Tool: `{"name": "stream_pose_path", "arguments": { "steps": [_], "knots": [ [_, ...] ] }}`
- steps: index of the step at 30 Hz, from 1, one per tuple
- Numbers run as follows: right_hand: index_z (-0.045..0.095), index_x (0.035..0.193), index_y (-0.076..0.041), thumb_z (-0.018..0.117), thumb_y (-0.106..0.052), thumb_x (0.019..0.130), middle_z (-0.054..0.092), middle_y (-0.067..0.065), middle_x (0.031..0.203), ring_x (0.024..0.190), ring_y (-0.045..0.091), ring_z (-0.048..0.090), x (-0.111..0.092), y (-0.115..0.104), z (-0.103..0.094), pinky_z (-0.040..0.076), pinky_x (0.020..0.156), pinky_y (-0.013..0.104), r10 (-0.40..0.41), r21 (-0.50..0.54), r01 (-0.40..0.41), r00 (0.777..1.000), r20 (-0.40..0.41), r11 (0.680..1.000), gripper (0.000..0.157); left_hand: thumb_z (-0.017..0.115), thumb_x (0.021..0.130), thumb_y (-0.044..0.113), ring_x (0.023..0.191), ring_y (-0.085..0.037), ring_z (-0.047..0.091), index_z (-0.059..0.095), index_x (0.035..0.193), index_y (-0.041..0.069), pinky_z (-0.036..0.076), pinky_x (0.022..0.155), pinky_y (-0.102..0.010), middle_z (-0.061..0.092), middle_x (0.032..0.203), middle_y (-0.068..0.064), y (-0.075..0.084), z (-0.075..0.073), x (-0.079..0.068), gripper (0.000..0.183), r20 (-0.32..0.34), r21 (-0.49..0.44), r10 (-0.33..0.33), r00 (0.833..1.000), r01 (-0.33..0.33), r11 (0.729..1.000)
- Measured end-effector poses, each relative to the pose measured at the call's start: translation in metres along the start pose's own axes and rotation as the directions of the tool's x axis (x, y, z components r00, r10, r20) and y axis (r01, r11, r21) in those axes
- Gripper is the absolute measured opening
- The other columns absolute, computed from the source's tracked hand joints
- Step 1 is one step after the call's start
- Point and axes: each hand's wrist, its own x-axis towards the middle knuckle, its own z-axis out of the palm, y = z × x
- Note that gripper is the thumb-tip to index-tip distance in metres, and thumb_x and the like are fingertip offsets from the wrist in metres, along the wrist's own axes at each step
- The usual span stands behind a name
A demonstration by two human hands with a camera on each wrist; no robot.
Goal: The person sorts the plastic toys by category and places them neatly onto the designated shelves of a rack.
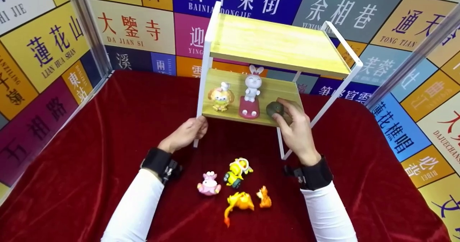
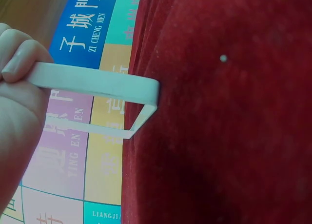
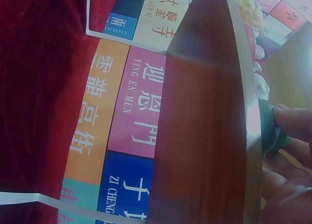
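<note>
A two-tier rack (image 1: pixel 273 42) with pale wood boards and a white frame stands on the red cloth. My left hand (image 1: pixel 185 132) grips its front left leg (image 2: pixel 97 82) at the lower board. At the right end of that lower board, my right hand (image 1: pixel 296 127) holds a round dark green figurine (image 1: pixel 274 109) between thumb and fingers. In the right wrist view the green figurine (image 3: pixel 269 126) is at the board's edge, partly hidden by the fingers. Left of it are a white rabbit figurine (image 1: pixel 253 83) on a red base and a yellow figurine with a chef's hat (image 1: pixel 220 99).
In front of the rack lie a pink figurine (image 1: pixel 208 184), yellow figurines (image 1: pixel 235 170) close together, a yellow-orange long-tailed figurine (image 1: pixel 240 200) and a small orange animal figurine (image 1: pixel 264 197). Lettered panels (image 1: pixel 136 28) wall in the cloth-covered table (image 1: pixel 118 134).
</note>
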Motion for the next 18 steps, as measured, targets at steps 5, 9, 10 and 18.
{"name": "stream_pose_path", "arguments": {
  "steps": [5, 9, 10, 18],
  "knots": [
    [0.057, 0.132, 0.007, 0.065, -0.002, 0.096, 0.060, 0.024, 0.127, 0.118, 0.030, 0.065, -0.0011, 0.0007, 0.0025, 0.048, 0.092, 0.009, 0.002, 0.020, -0.002, 1.000, 0.020, 1.000, 0.038, 0.024, 0.112, 0.027, 0.062, -0.008, 0.034, 0.038, 0.078, 0.012, 0.030, 0.062, -0.021, 0.034, 0.071, 0.001, 0.0015, 0.0005, -0.0004, 0.040, 0.005, -0.021, -0.006, 1.000, 0.006, 1.000],
    [0.057, 0.131, 0.006, 0.065, -0.003, 0.096, 0.061, 0.022, 0.127, 0.117, 0.028, 0.065, -0.0014, 0.0001, 0.0039, 0.048, 0.095, 0.012, -0.001, 0.015, 0.001, 1.000, 0.024, 1.000, 0.037, 0.024, 0.112, 0.028, 0.064, -0.009, 0.035, 0.038, 0.080, 0.012, 0.031, 0.062, -0.021, 0.035, 0.072, 0.001, 0.0013, -0.0001, -0.0006, 0.039, -0.002, -0.020, -0.007, 1.000, 0.007, 1.000],
    [0.057, 0.131, 0.006, 0.065, -0.004, 0.096, 0.062, 0.021, 0.127, 0.117, 0.027, 0.065, -0.0013, 0.0000, 0.0041, 0.049, 0.096, 0.014, 0.000, 0.007, 0.000, 1.000, 0.024, 1.000, 0.037, 0.024, 0.112, 0.027, 0.064, -0.009, 0.035, 0.038, 0.080, 0.012, 0.032, 0.062, -0.021, 0.035, 0.072, 0.001, 0.0011, -0.0004, -0.0006, 0.039, -0.005, -0.014, -0.008, 1.000, 0.007, 1.000],
    [0.058, 0.131, 0.001, 0.065, -0.006, 0.097, 0.066, 0.017, 0.126, 0.119, 0.026, 0.065, -0.0023, 0.0000, 0.0042, 0.053, 0.097, 0.034, 0.017, -0.038, -0.016, 0.999, 0.035, 0.999, 0.035, 0.024, 0.112, 0.029, 0.066, -0.010, 0.037, 0.039, 0.081, 0.012, 0.033, 0.064, -0.021, 0.036, 0.073, 0.000, 0.0008, -0.0003, -0.0010, 0.039, -0.015, 0.005, -0.015, 1.000, 0.016, 1.000]
  ]
}}
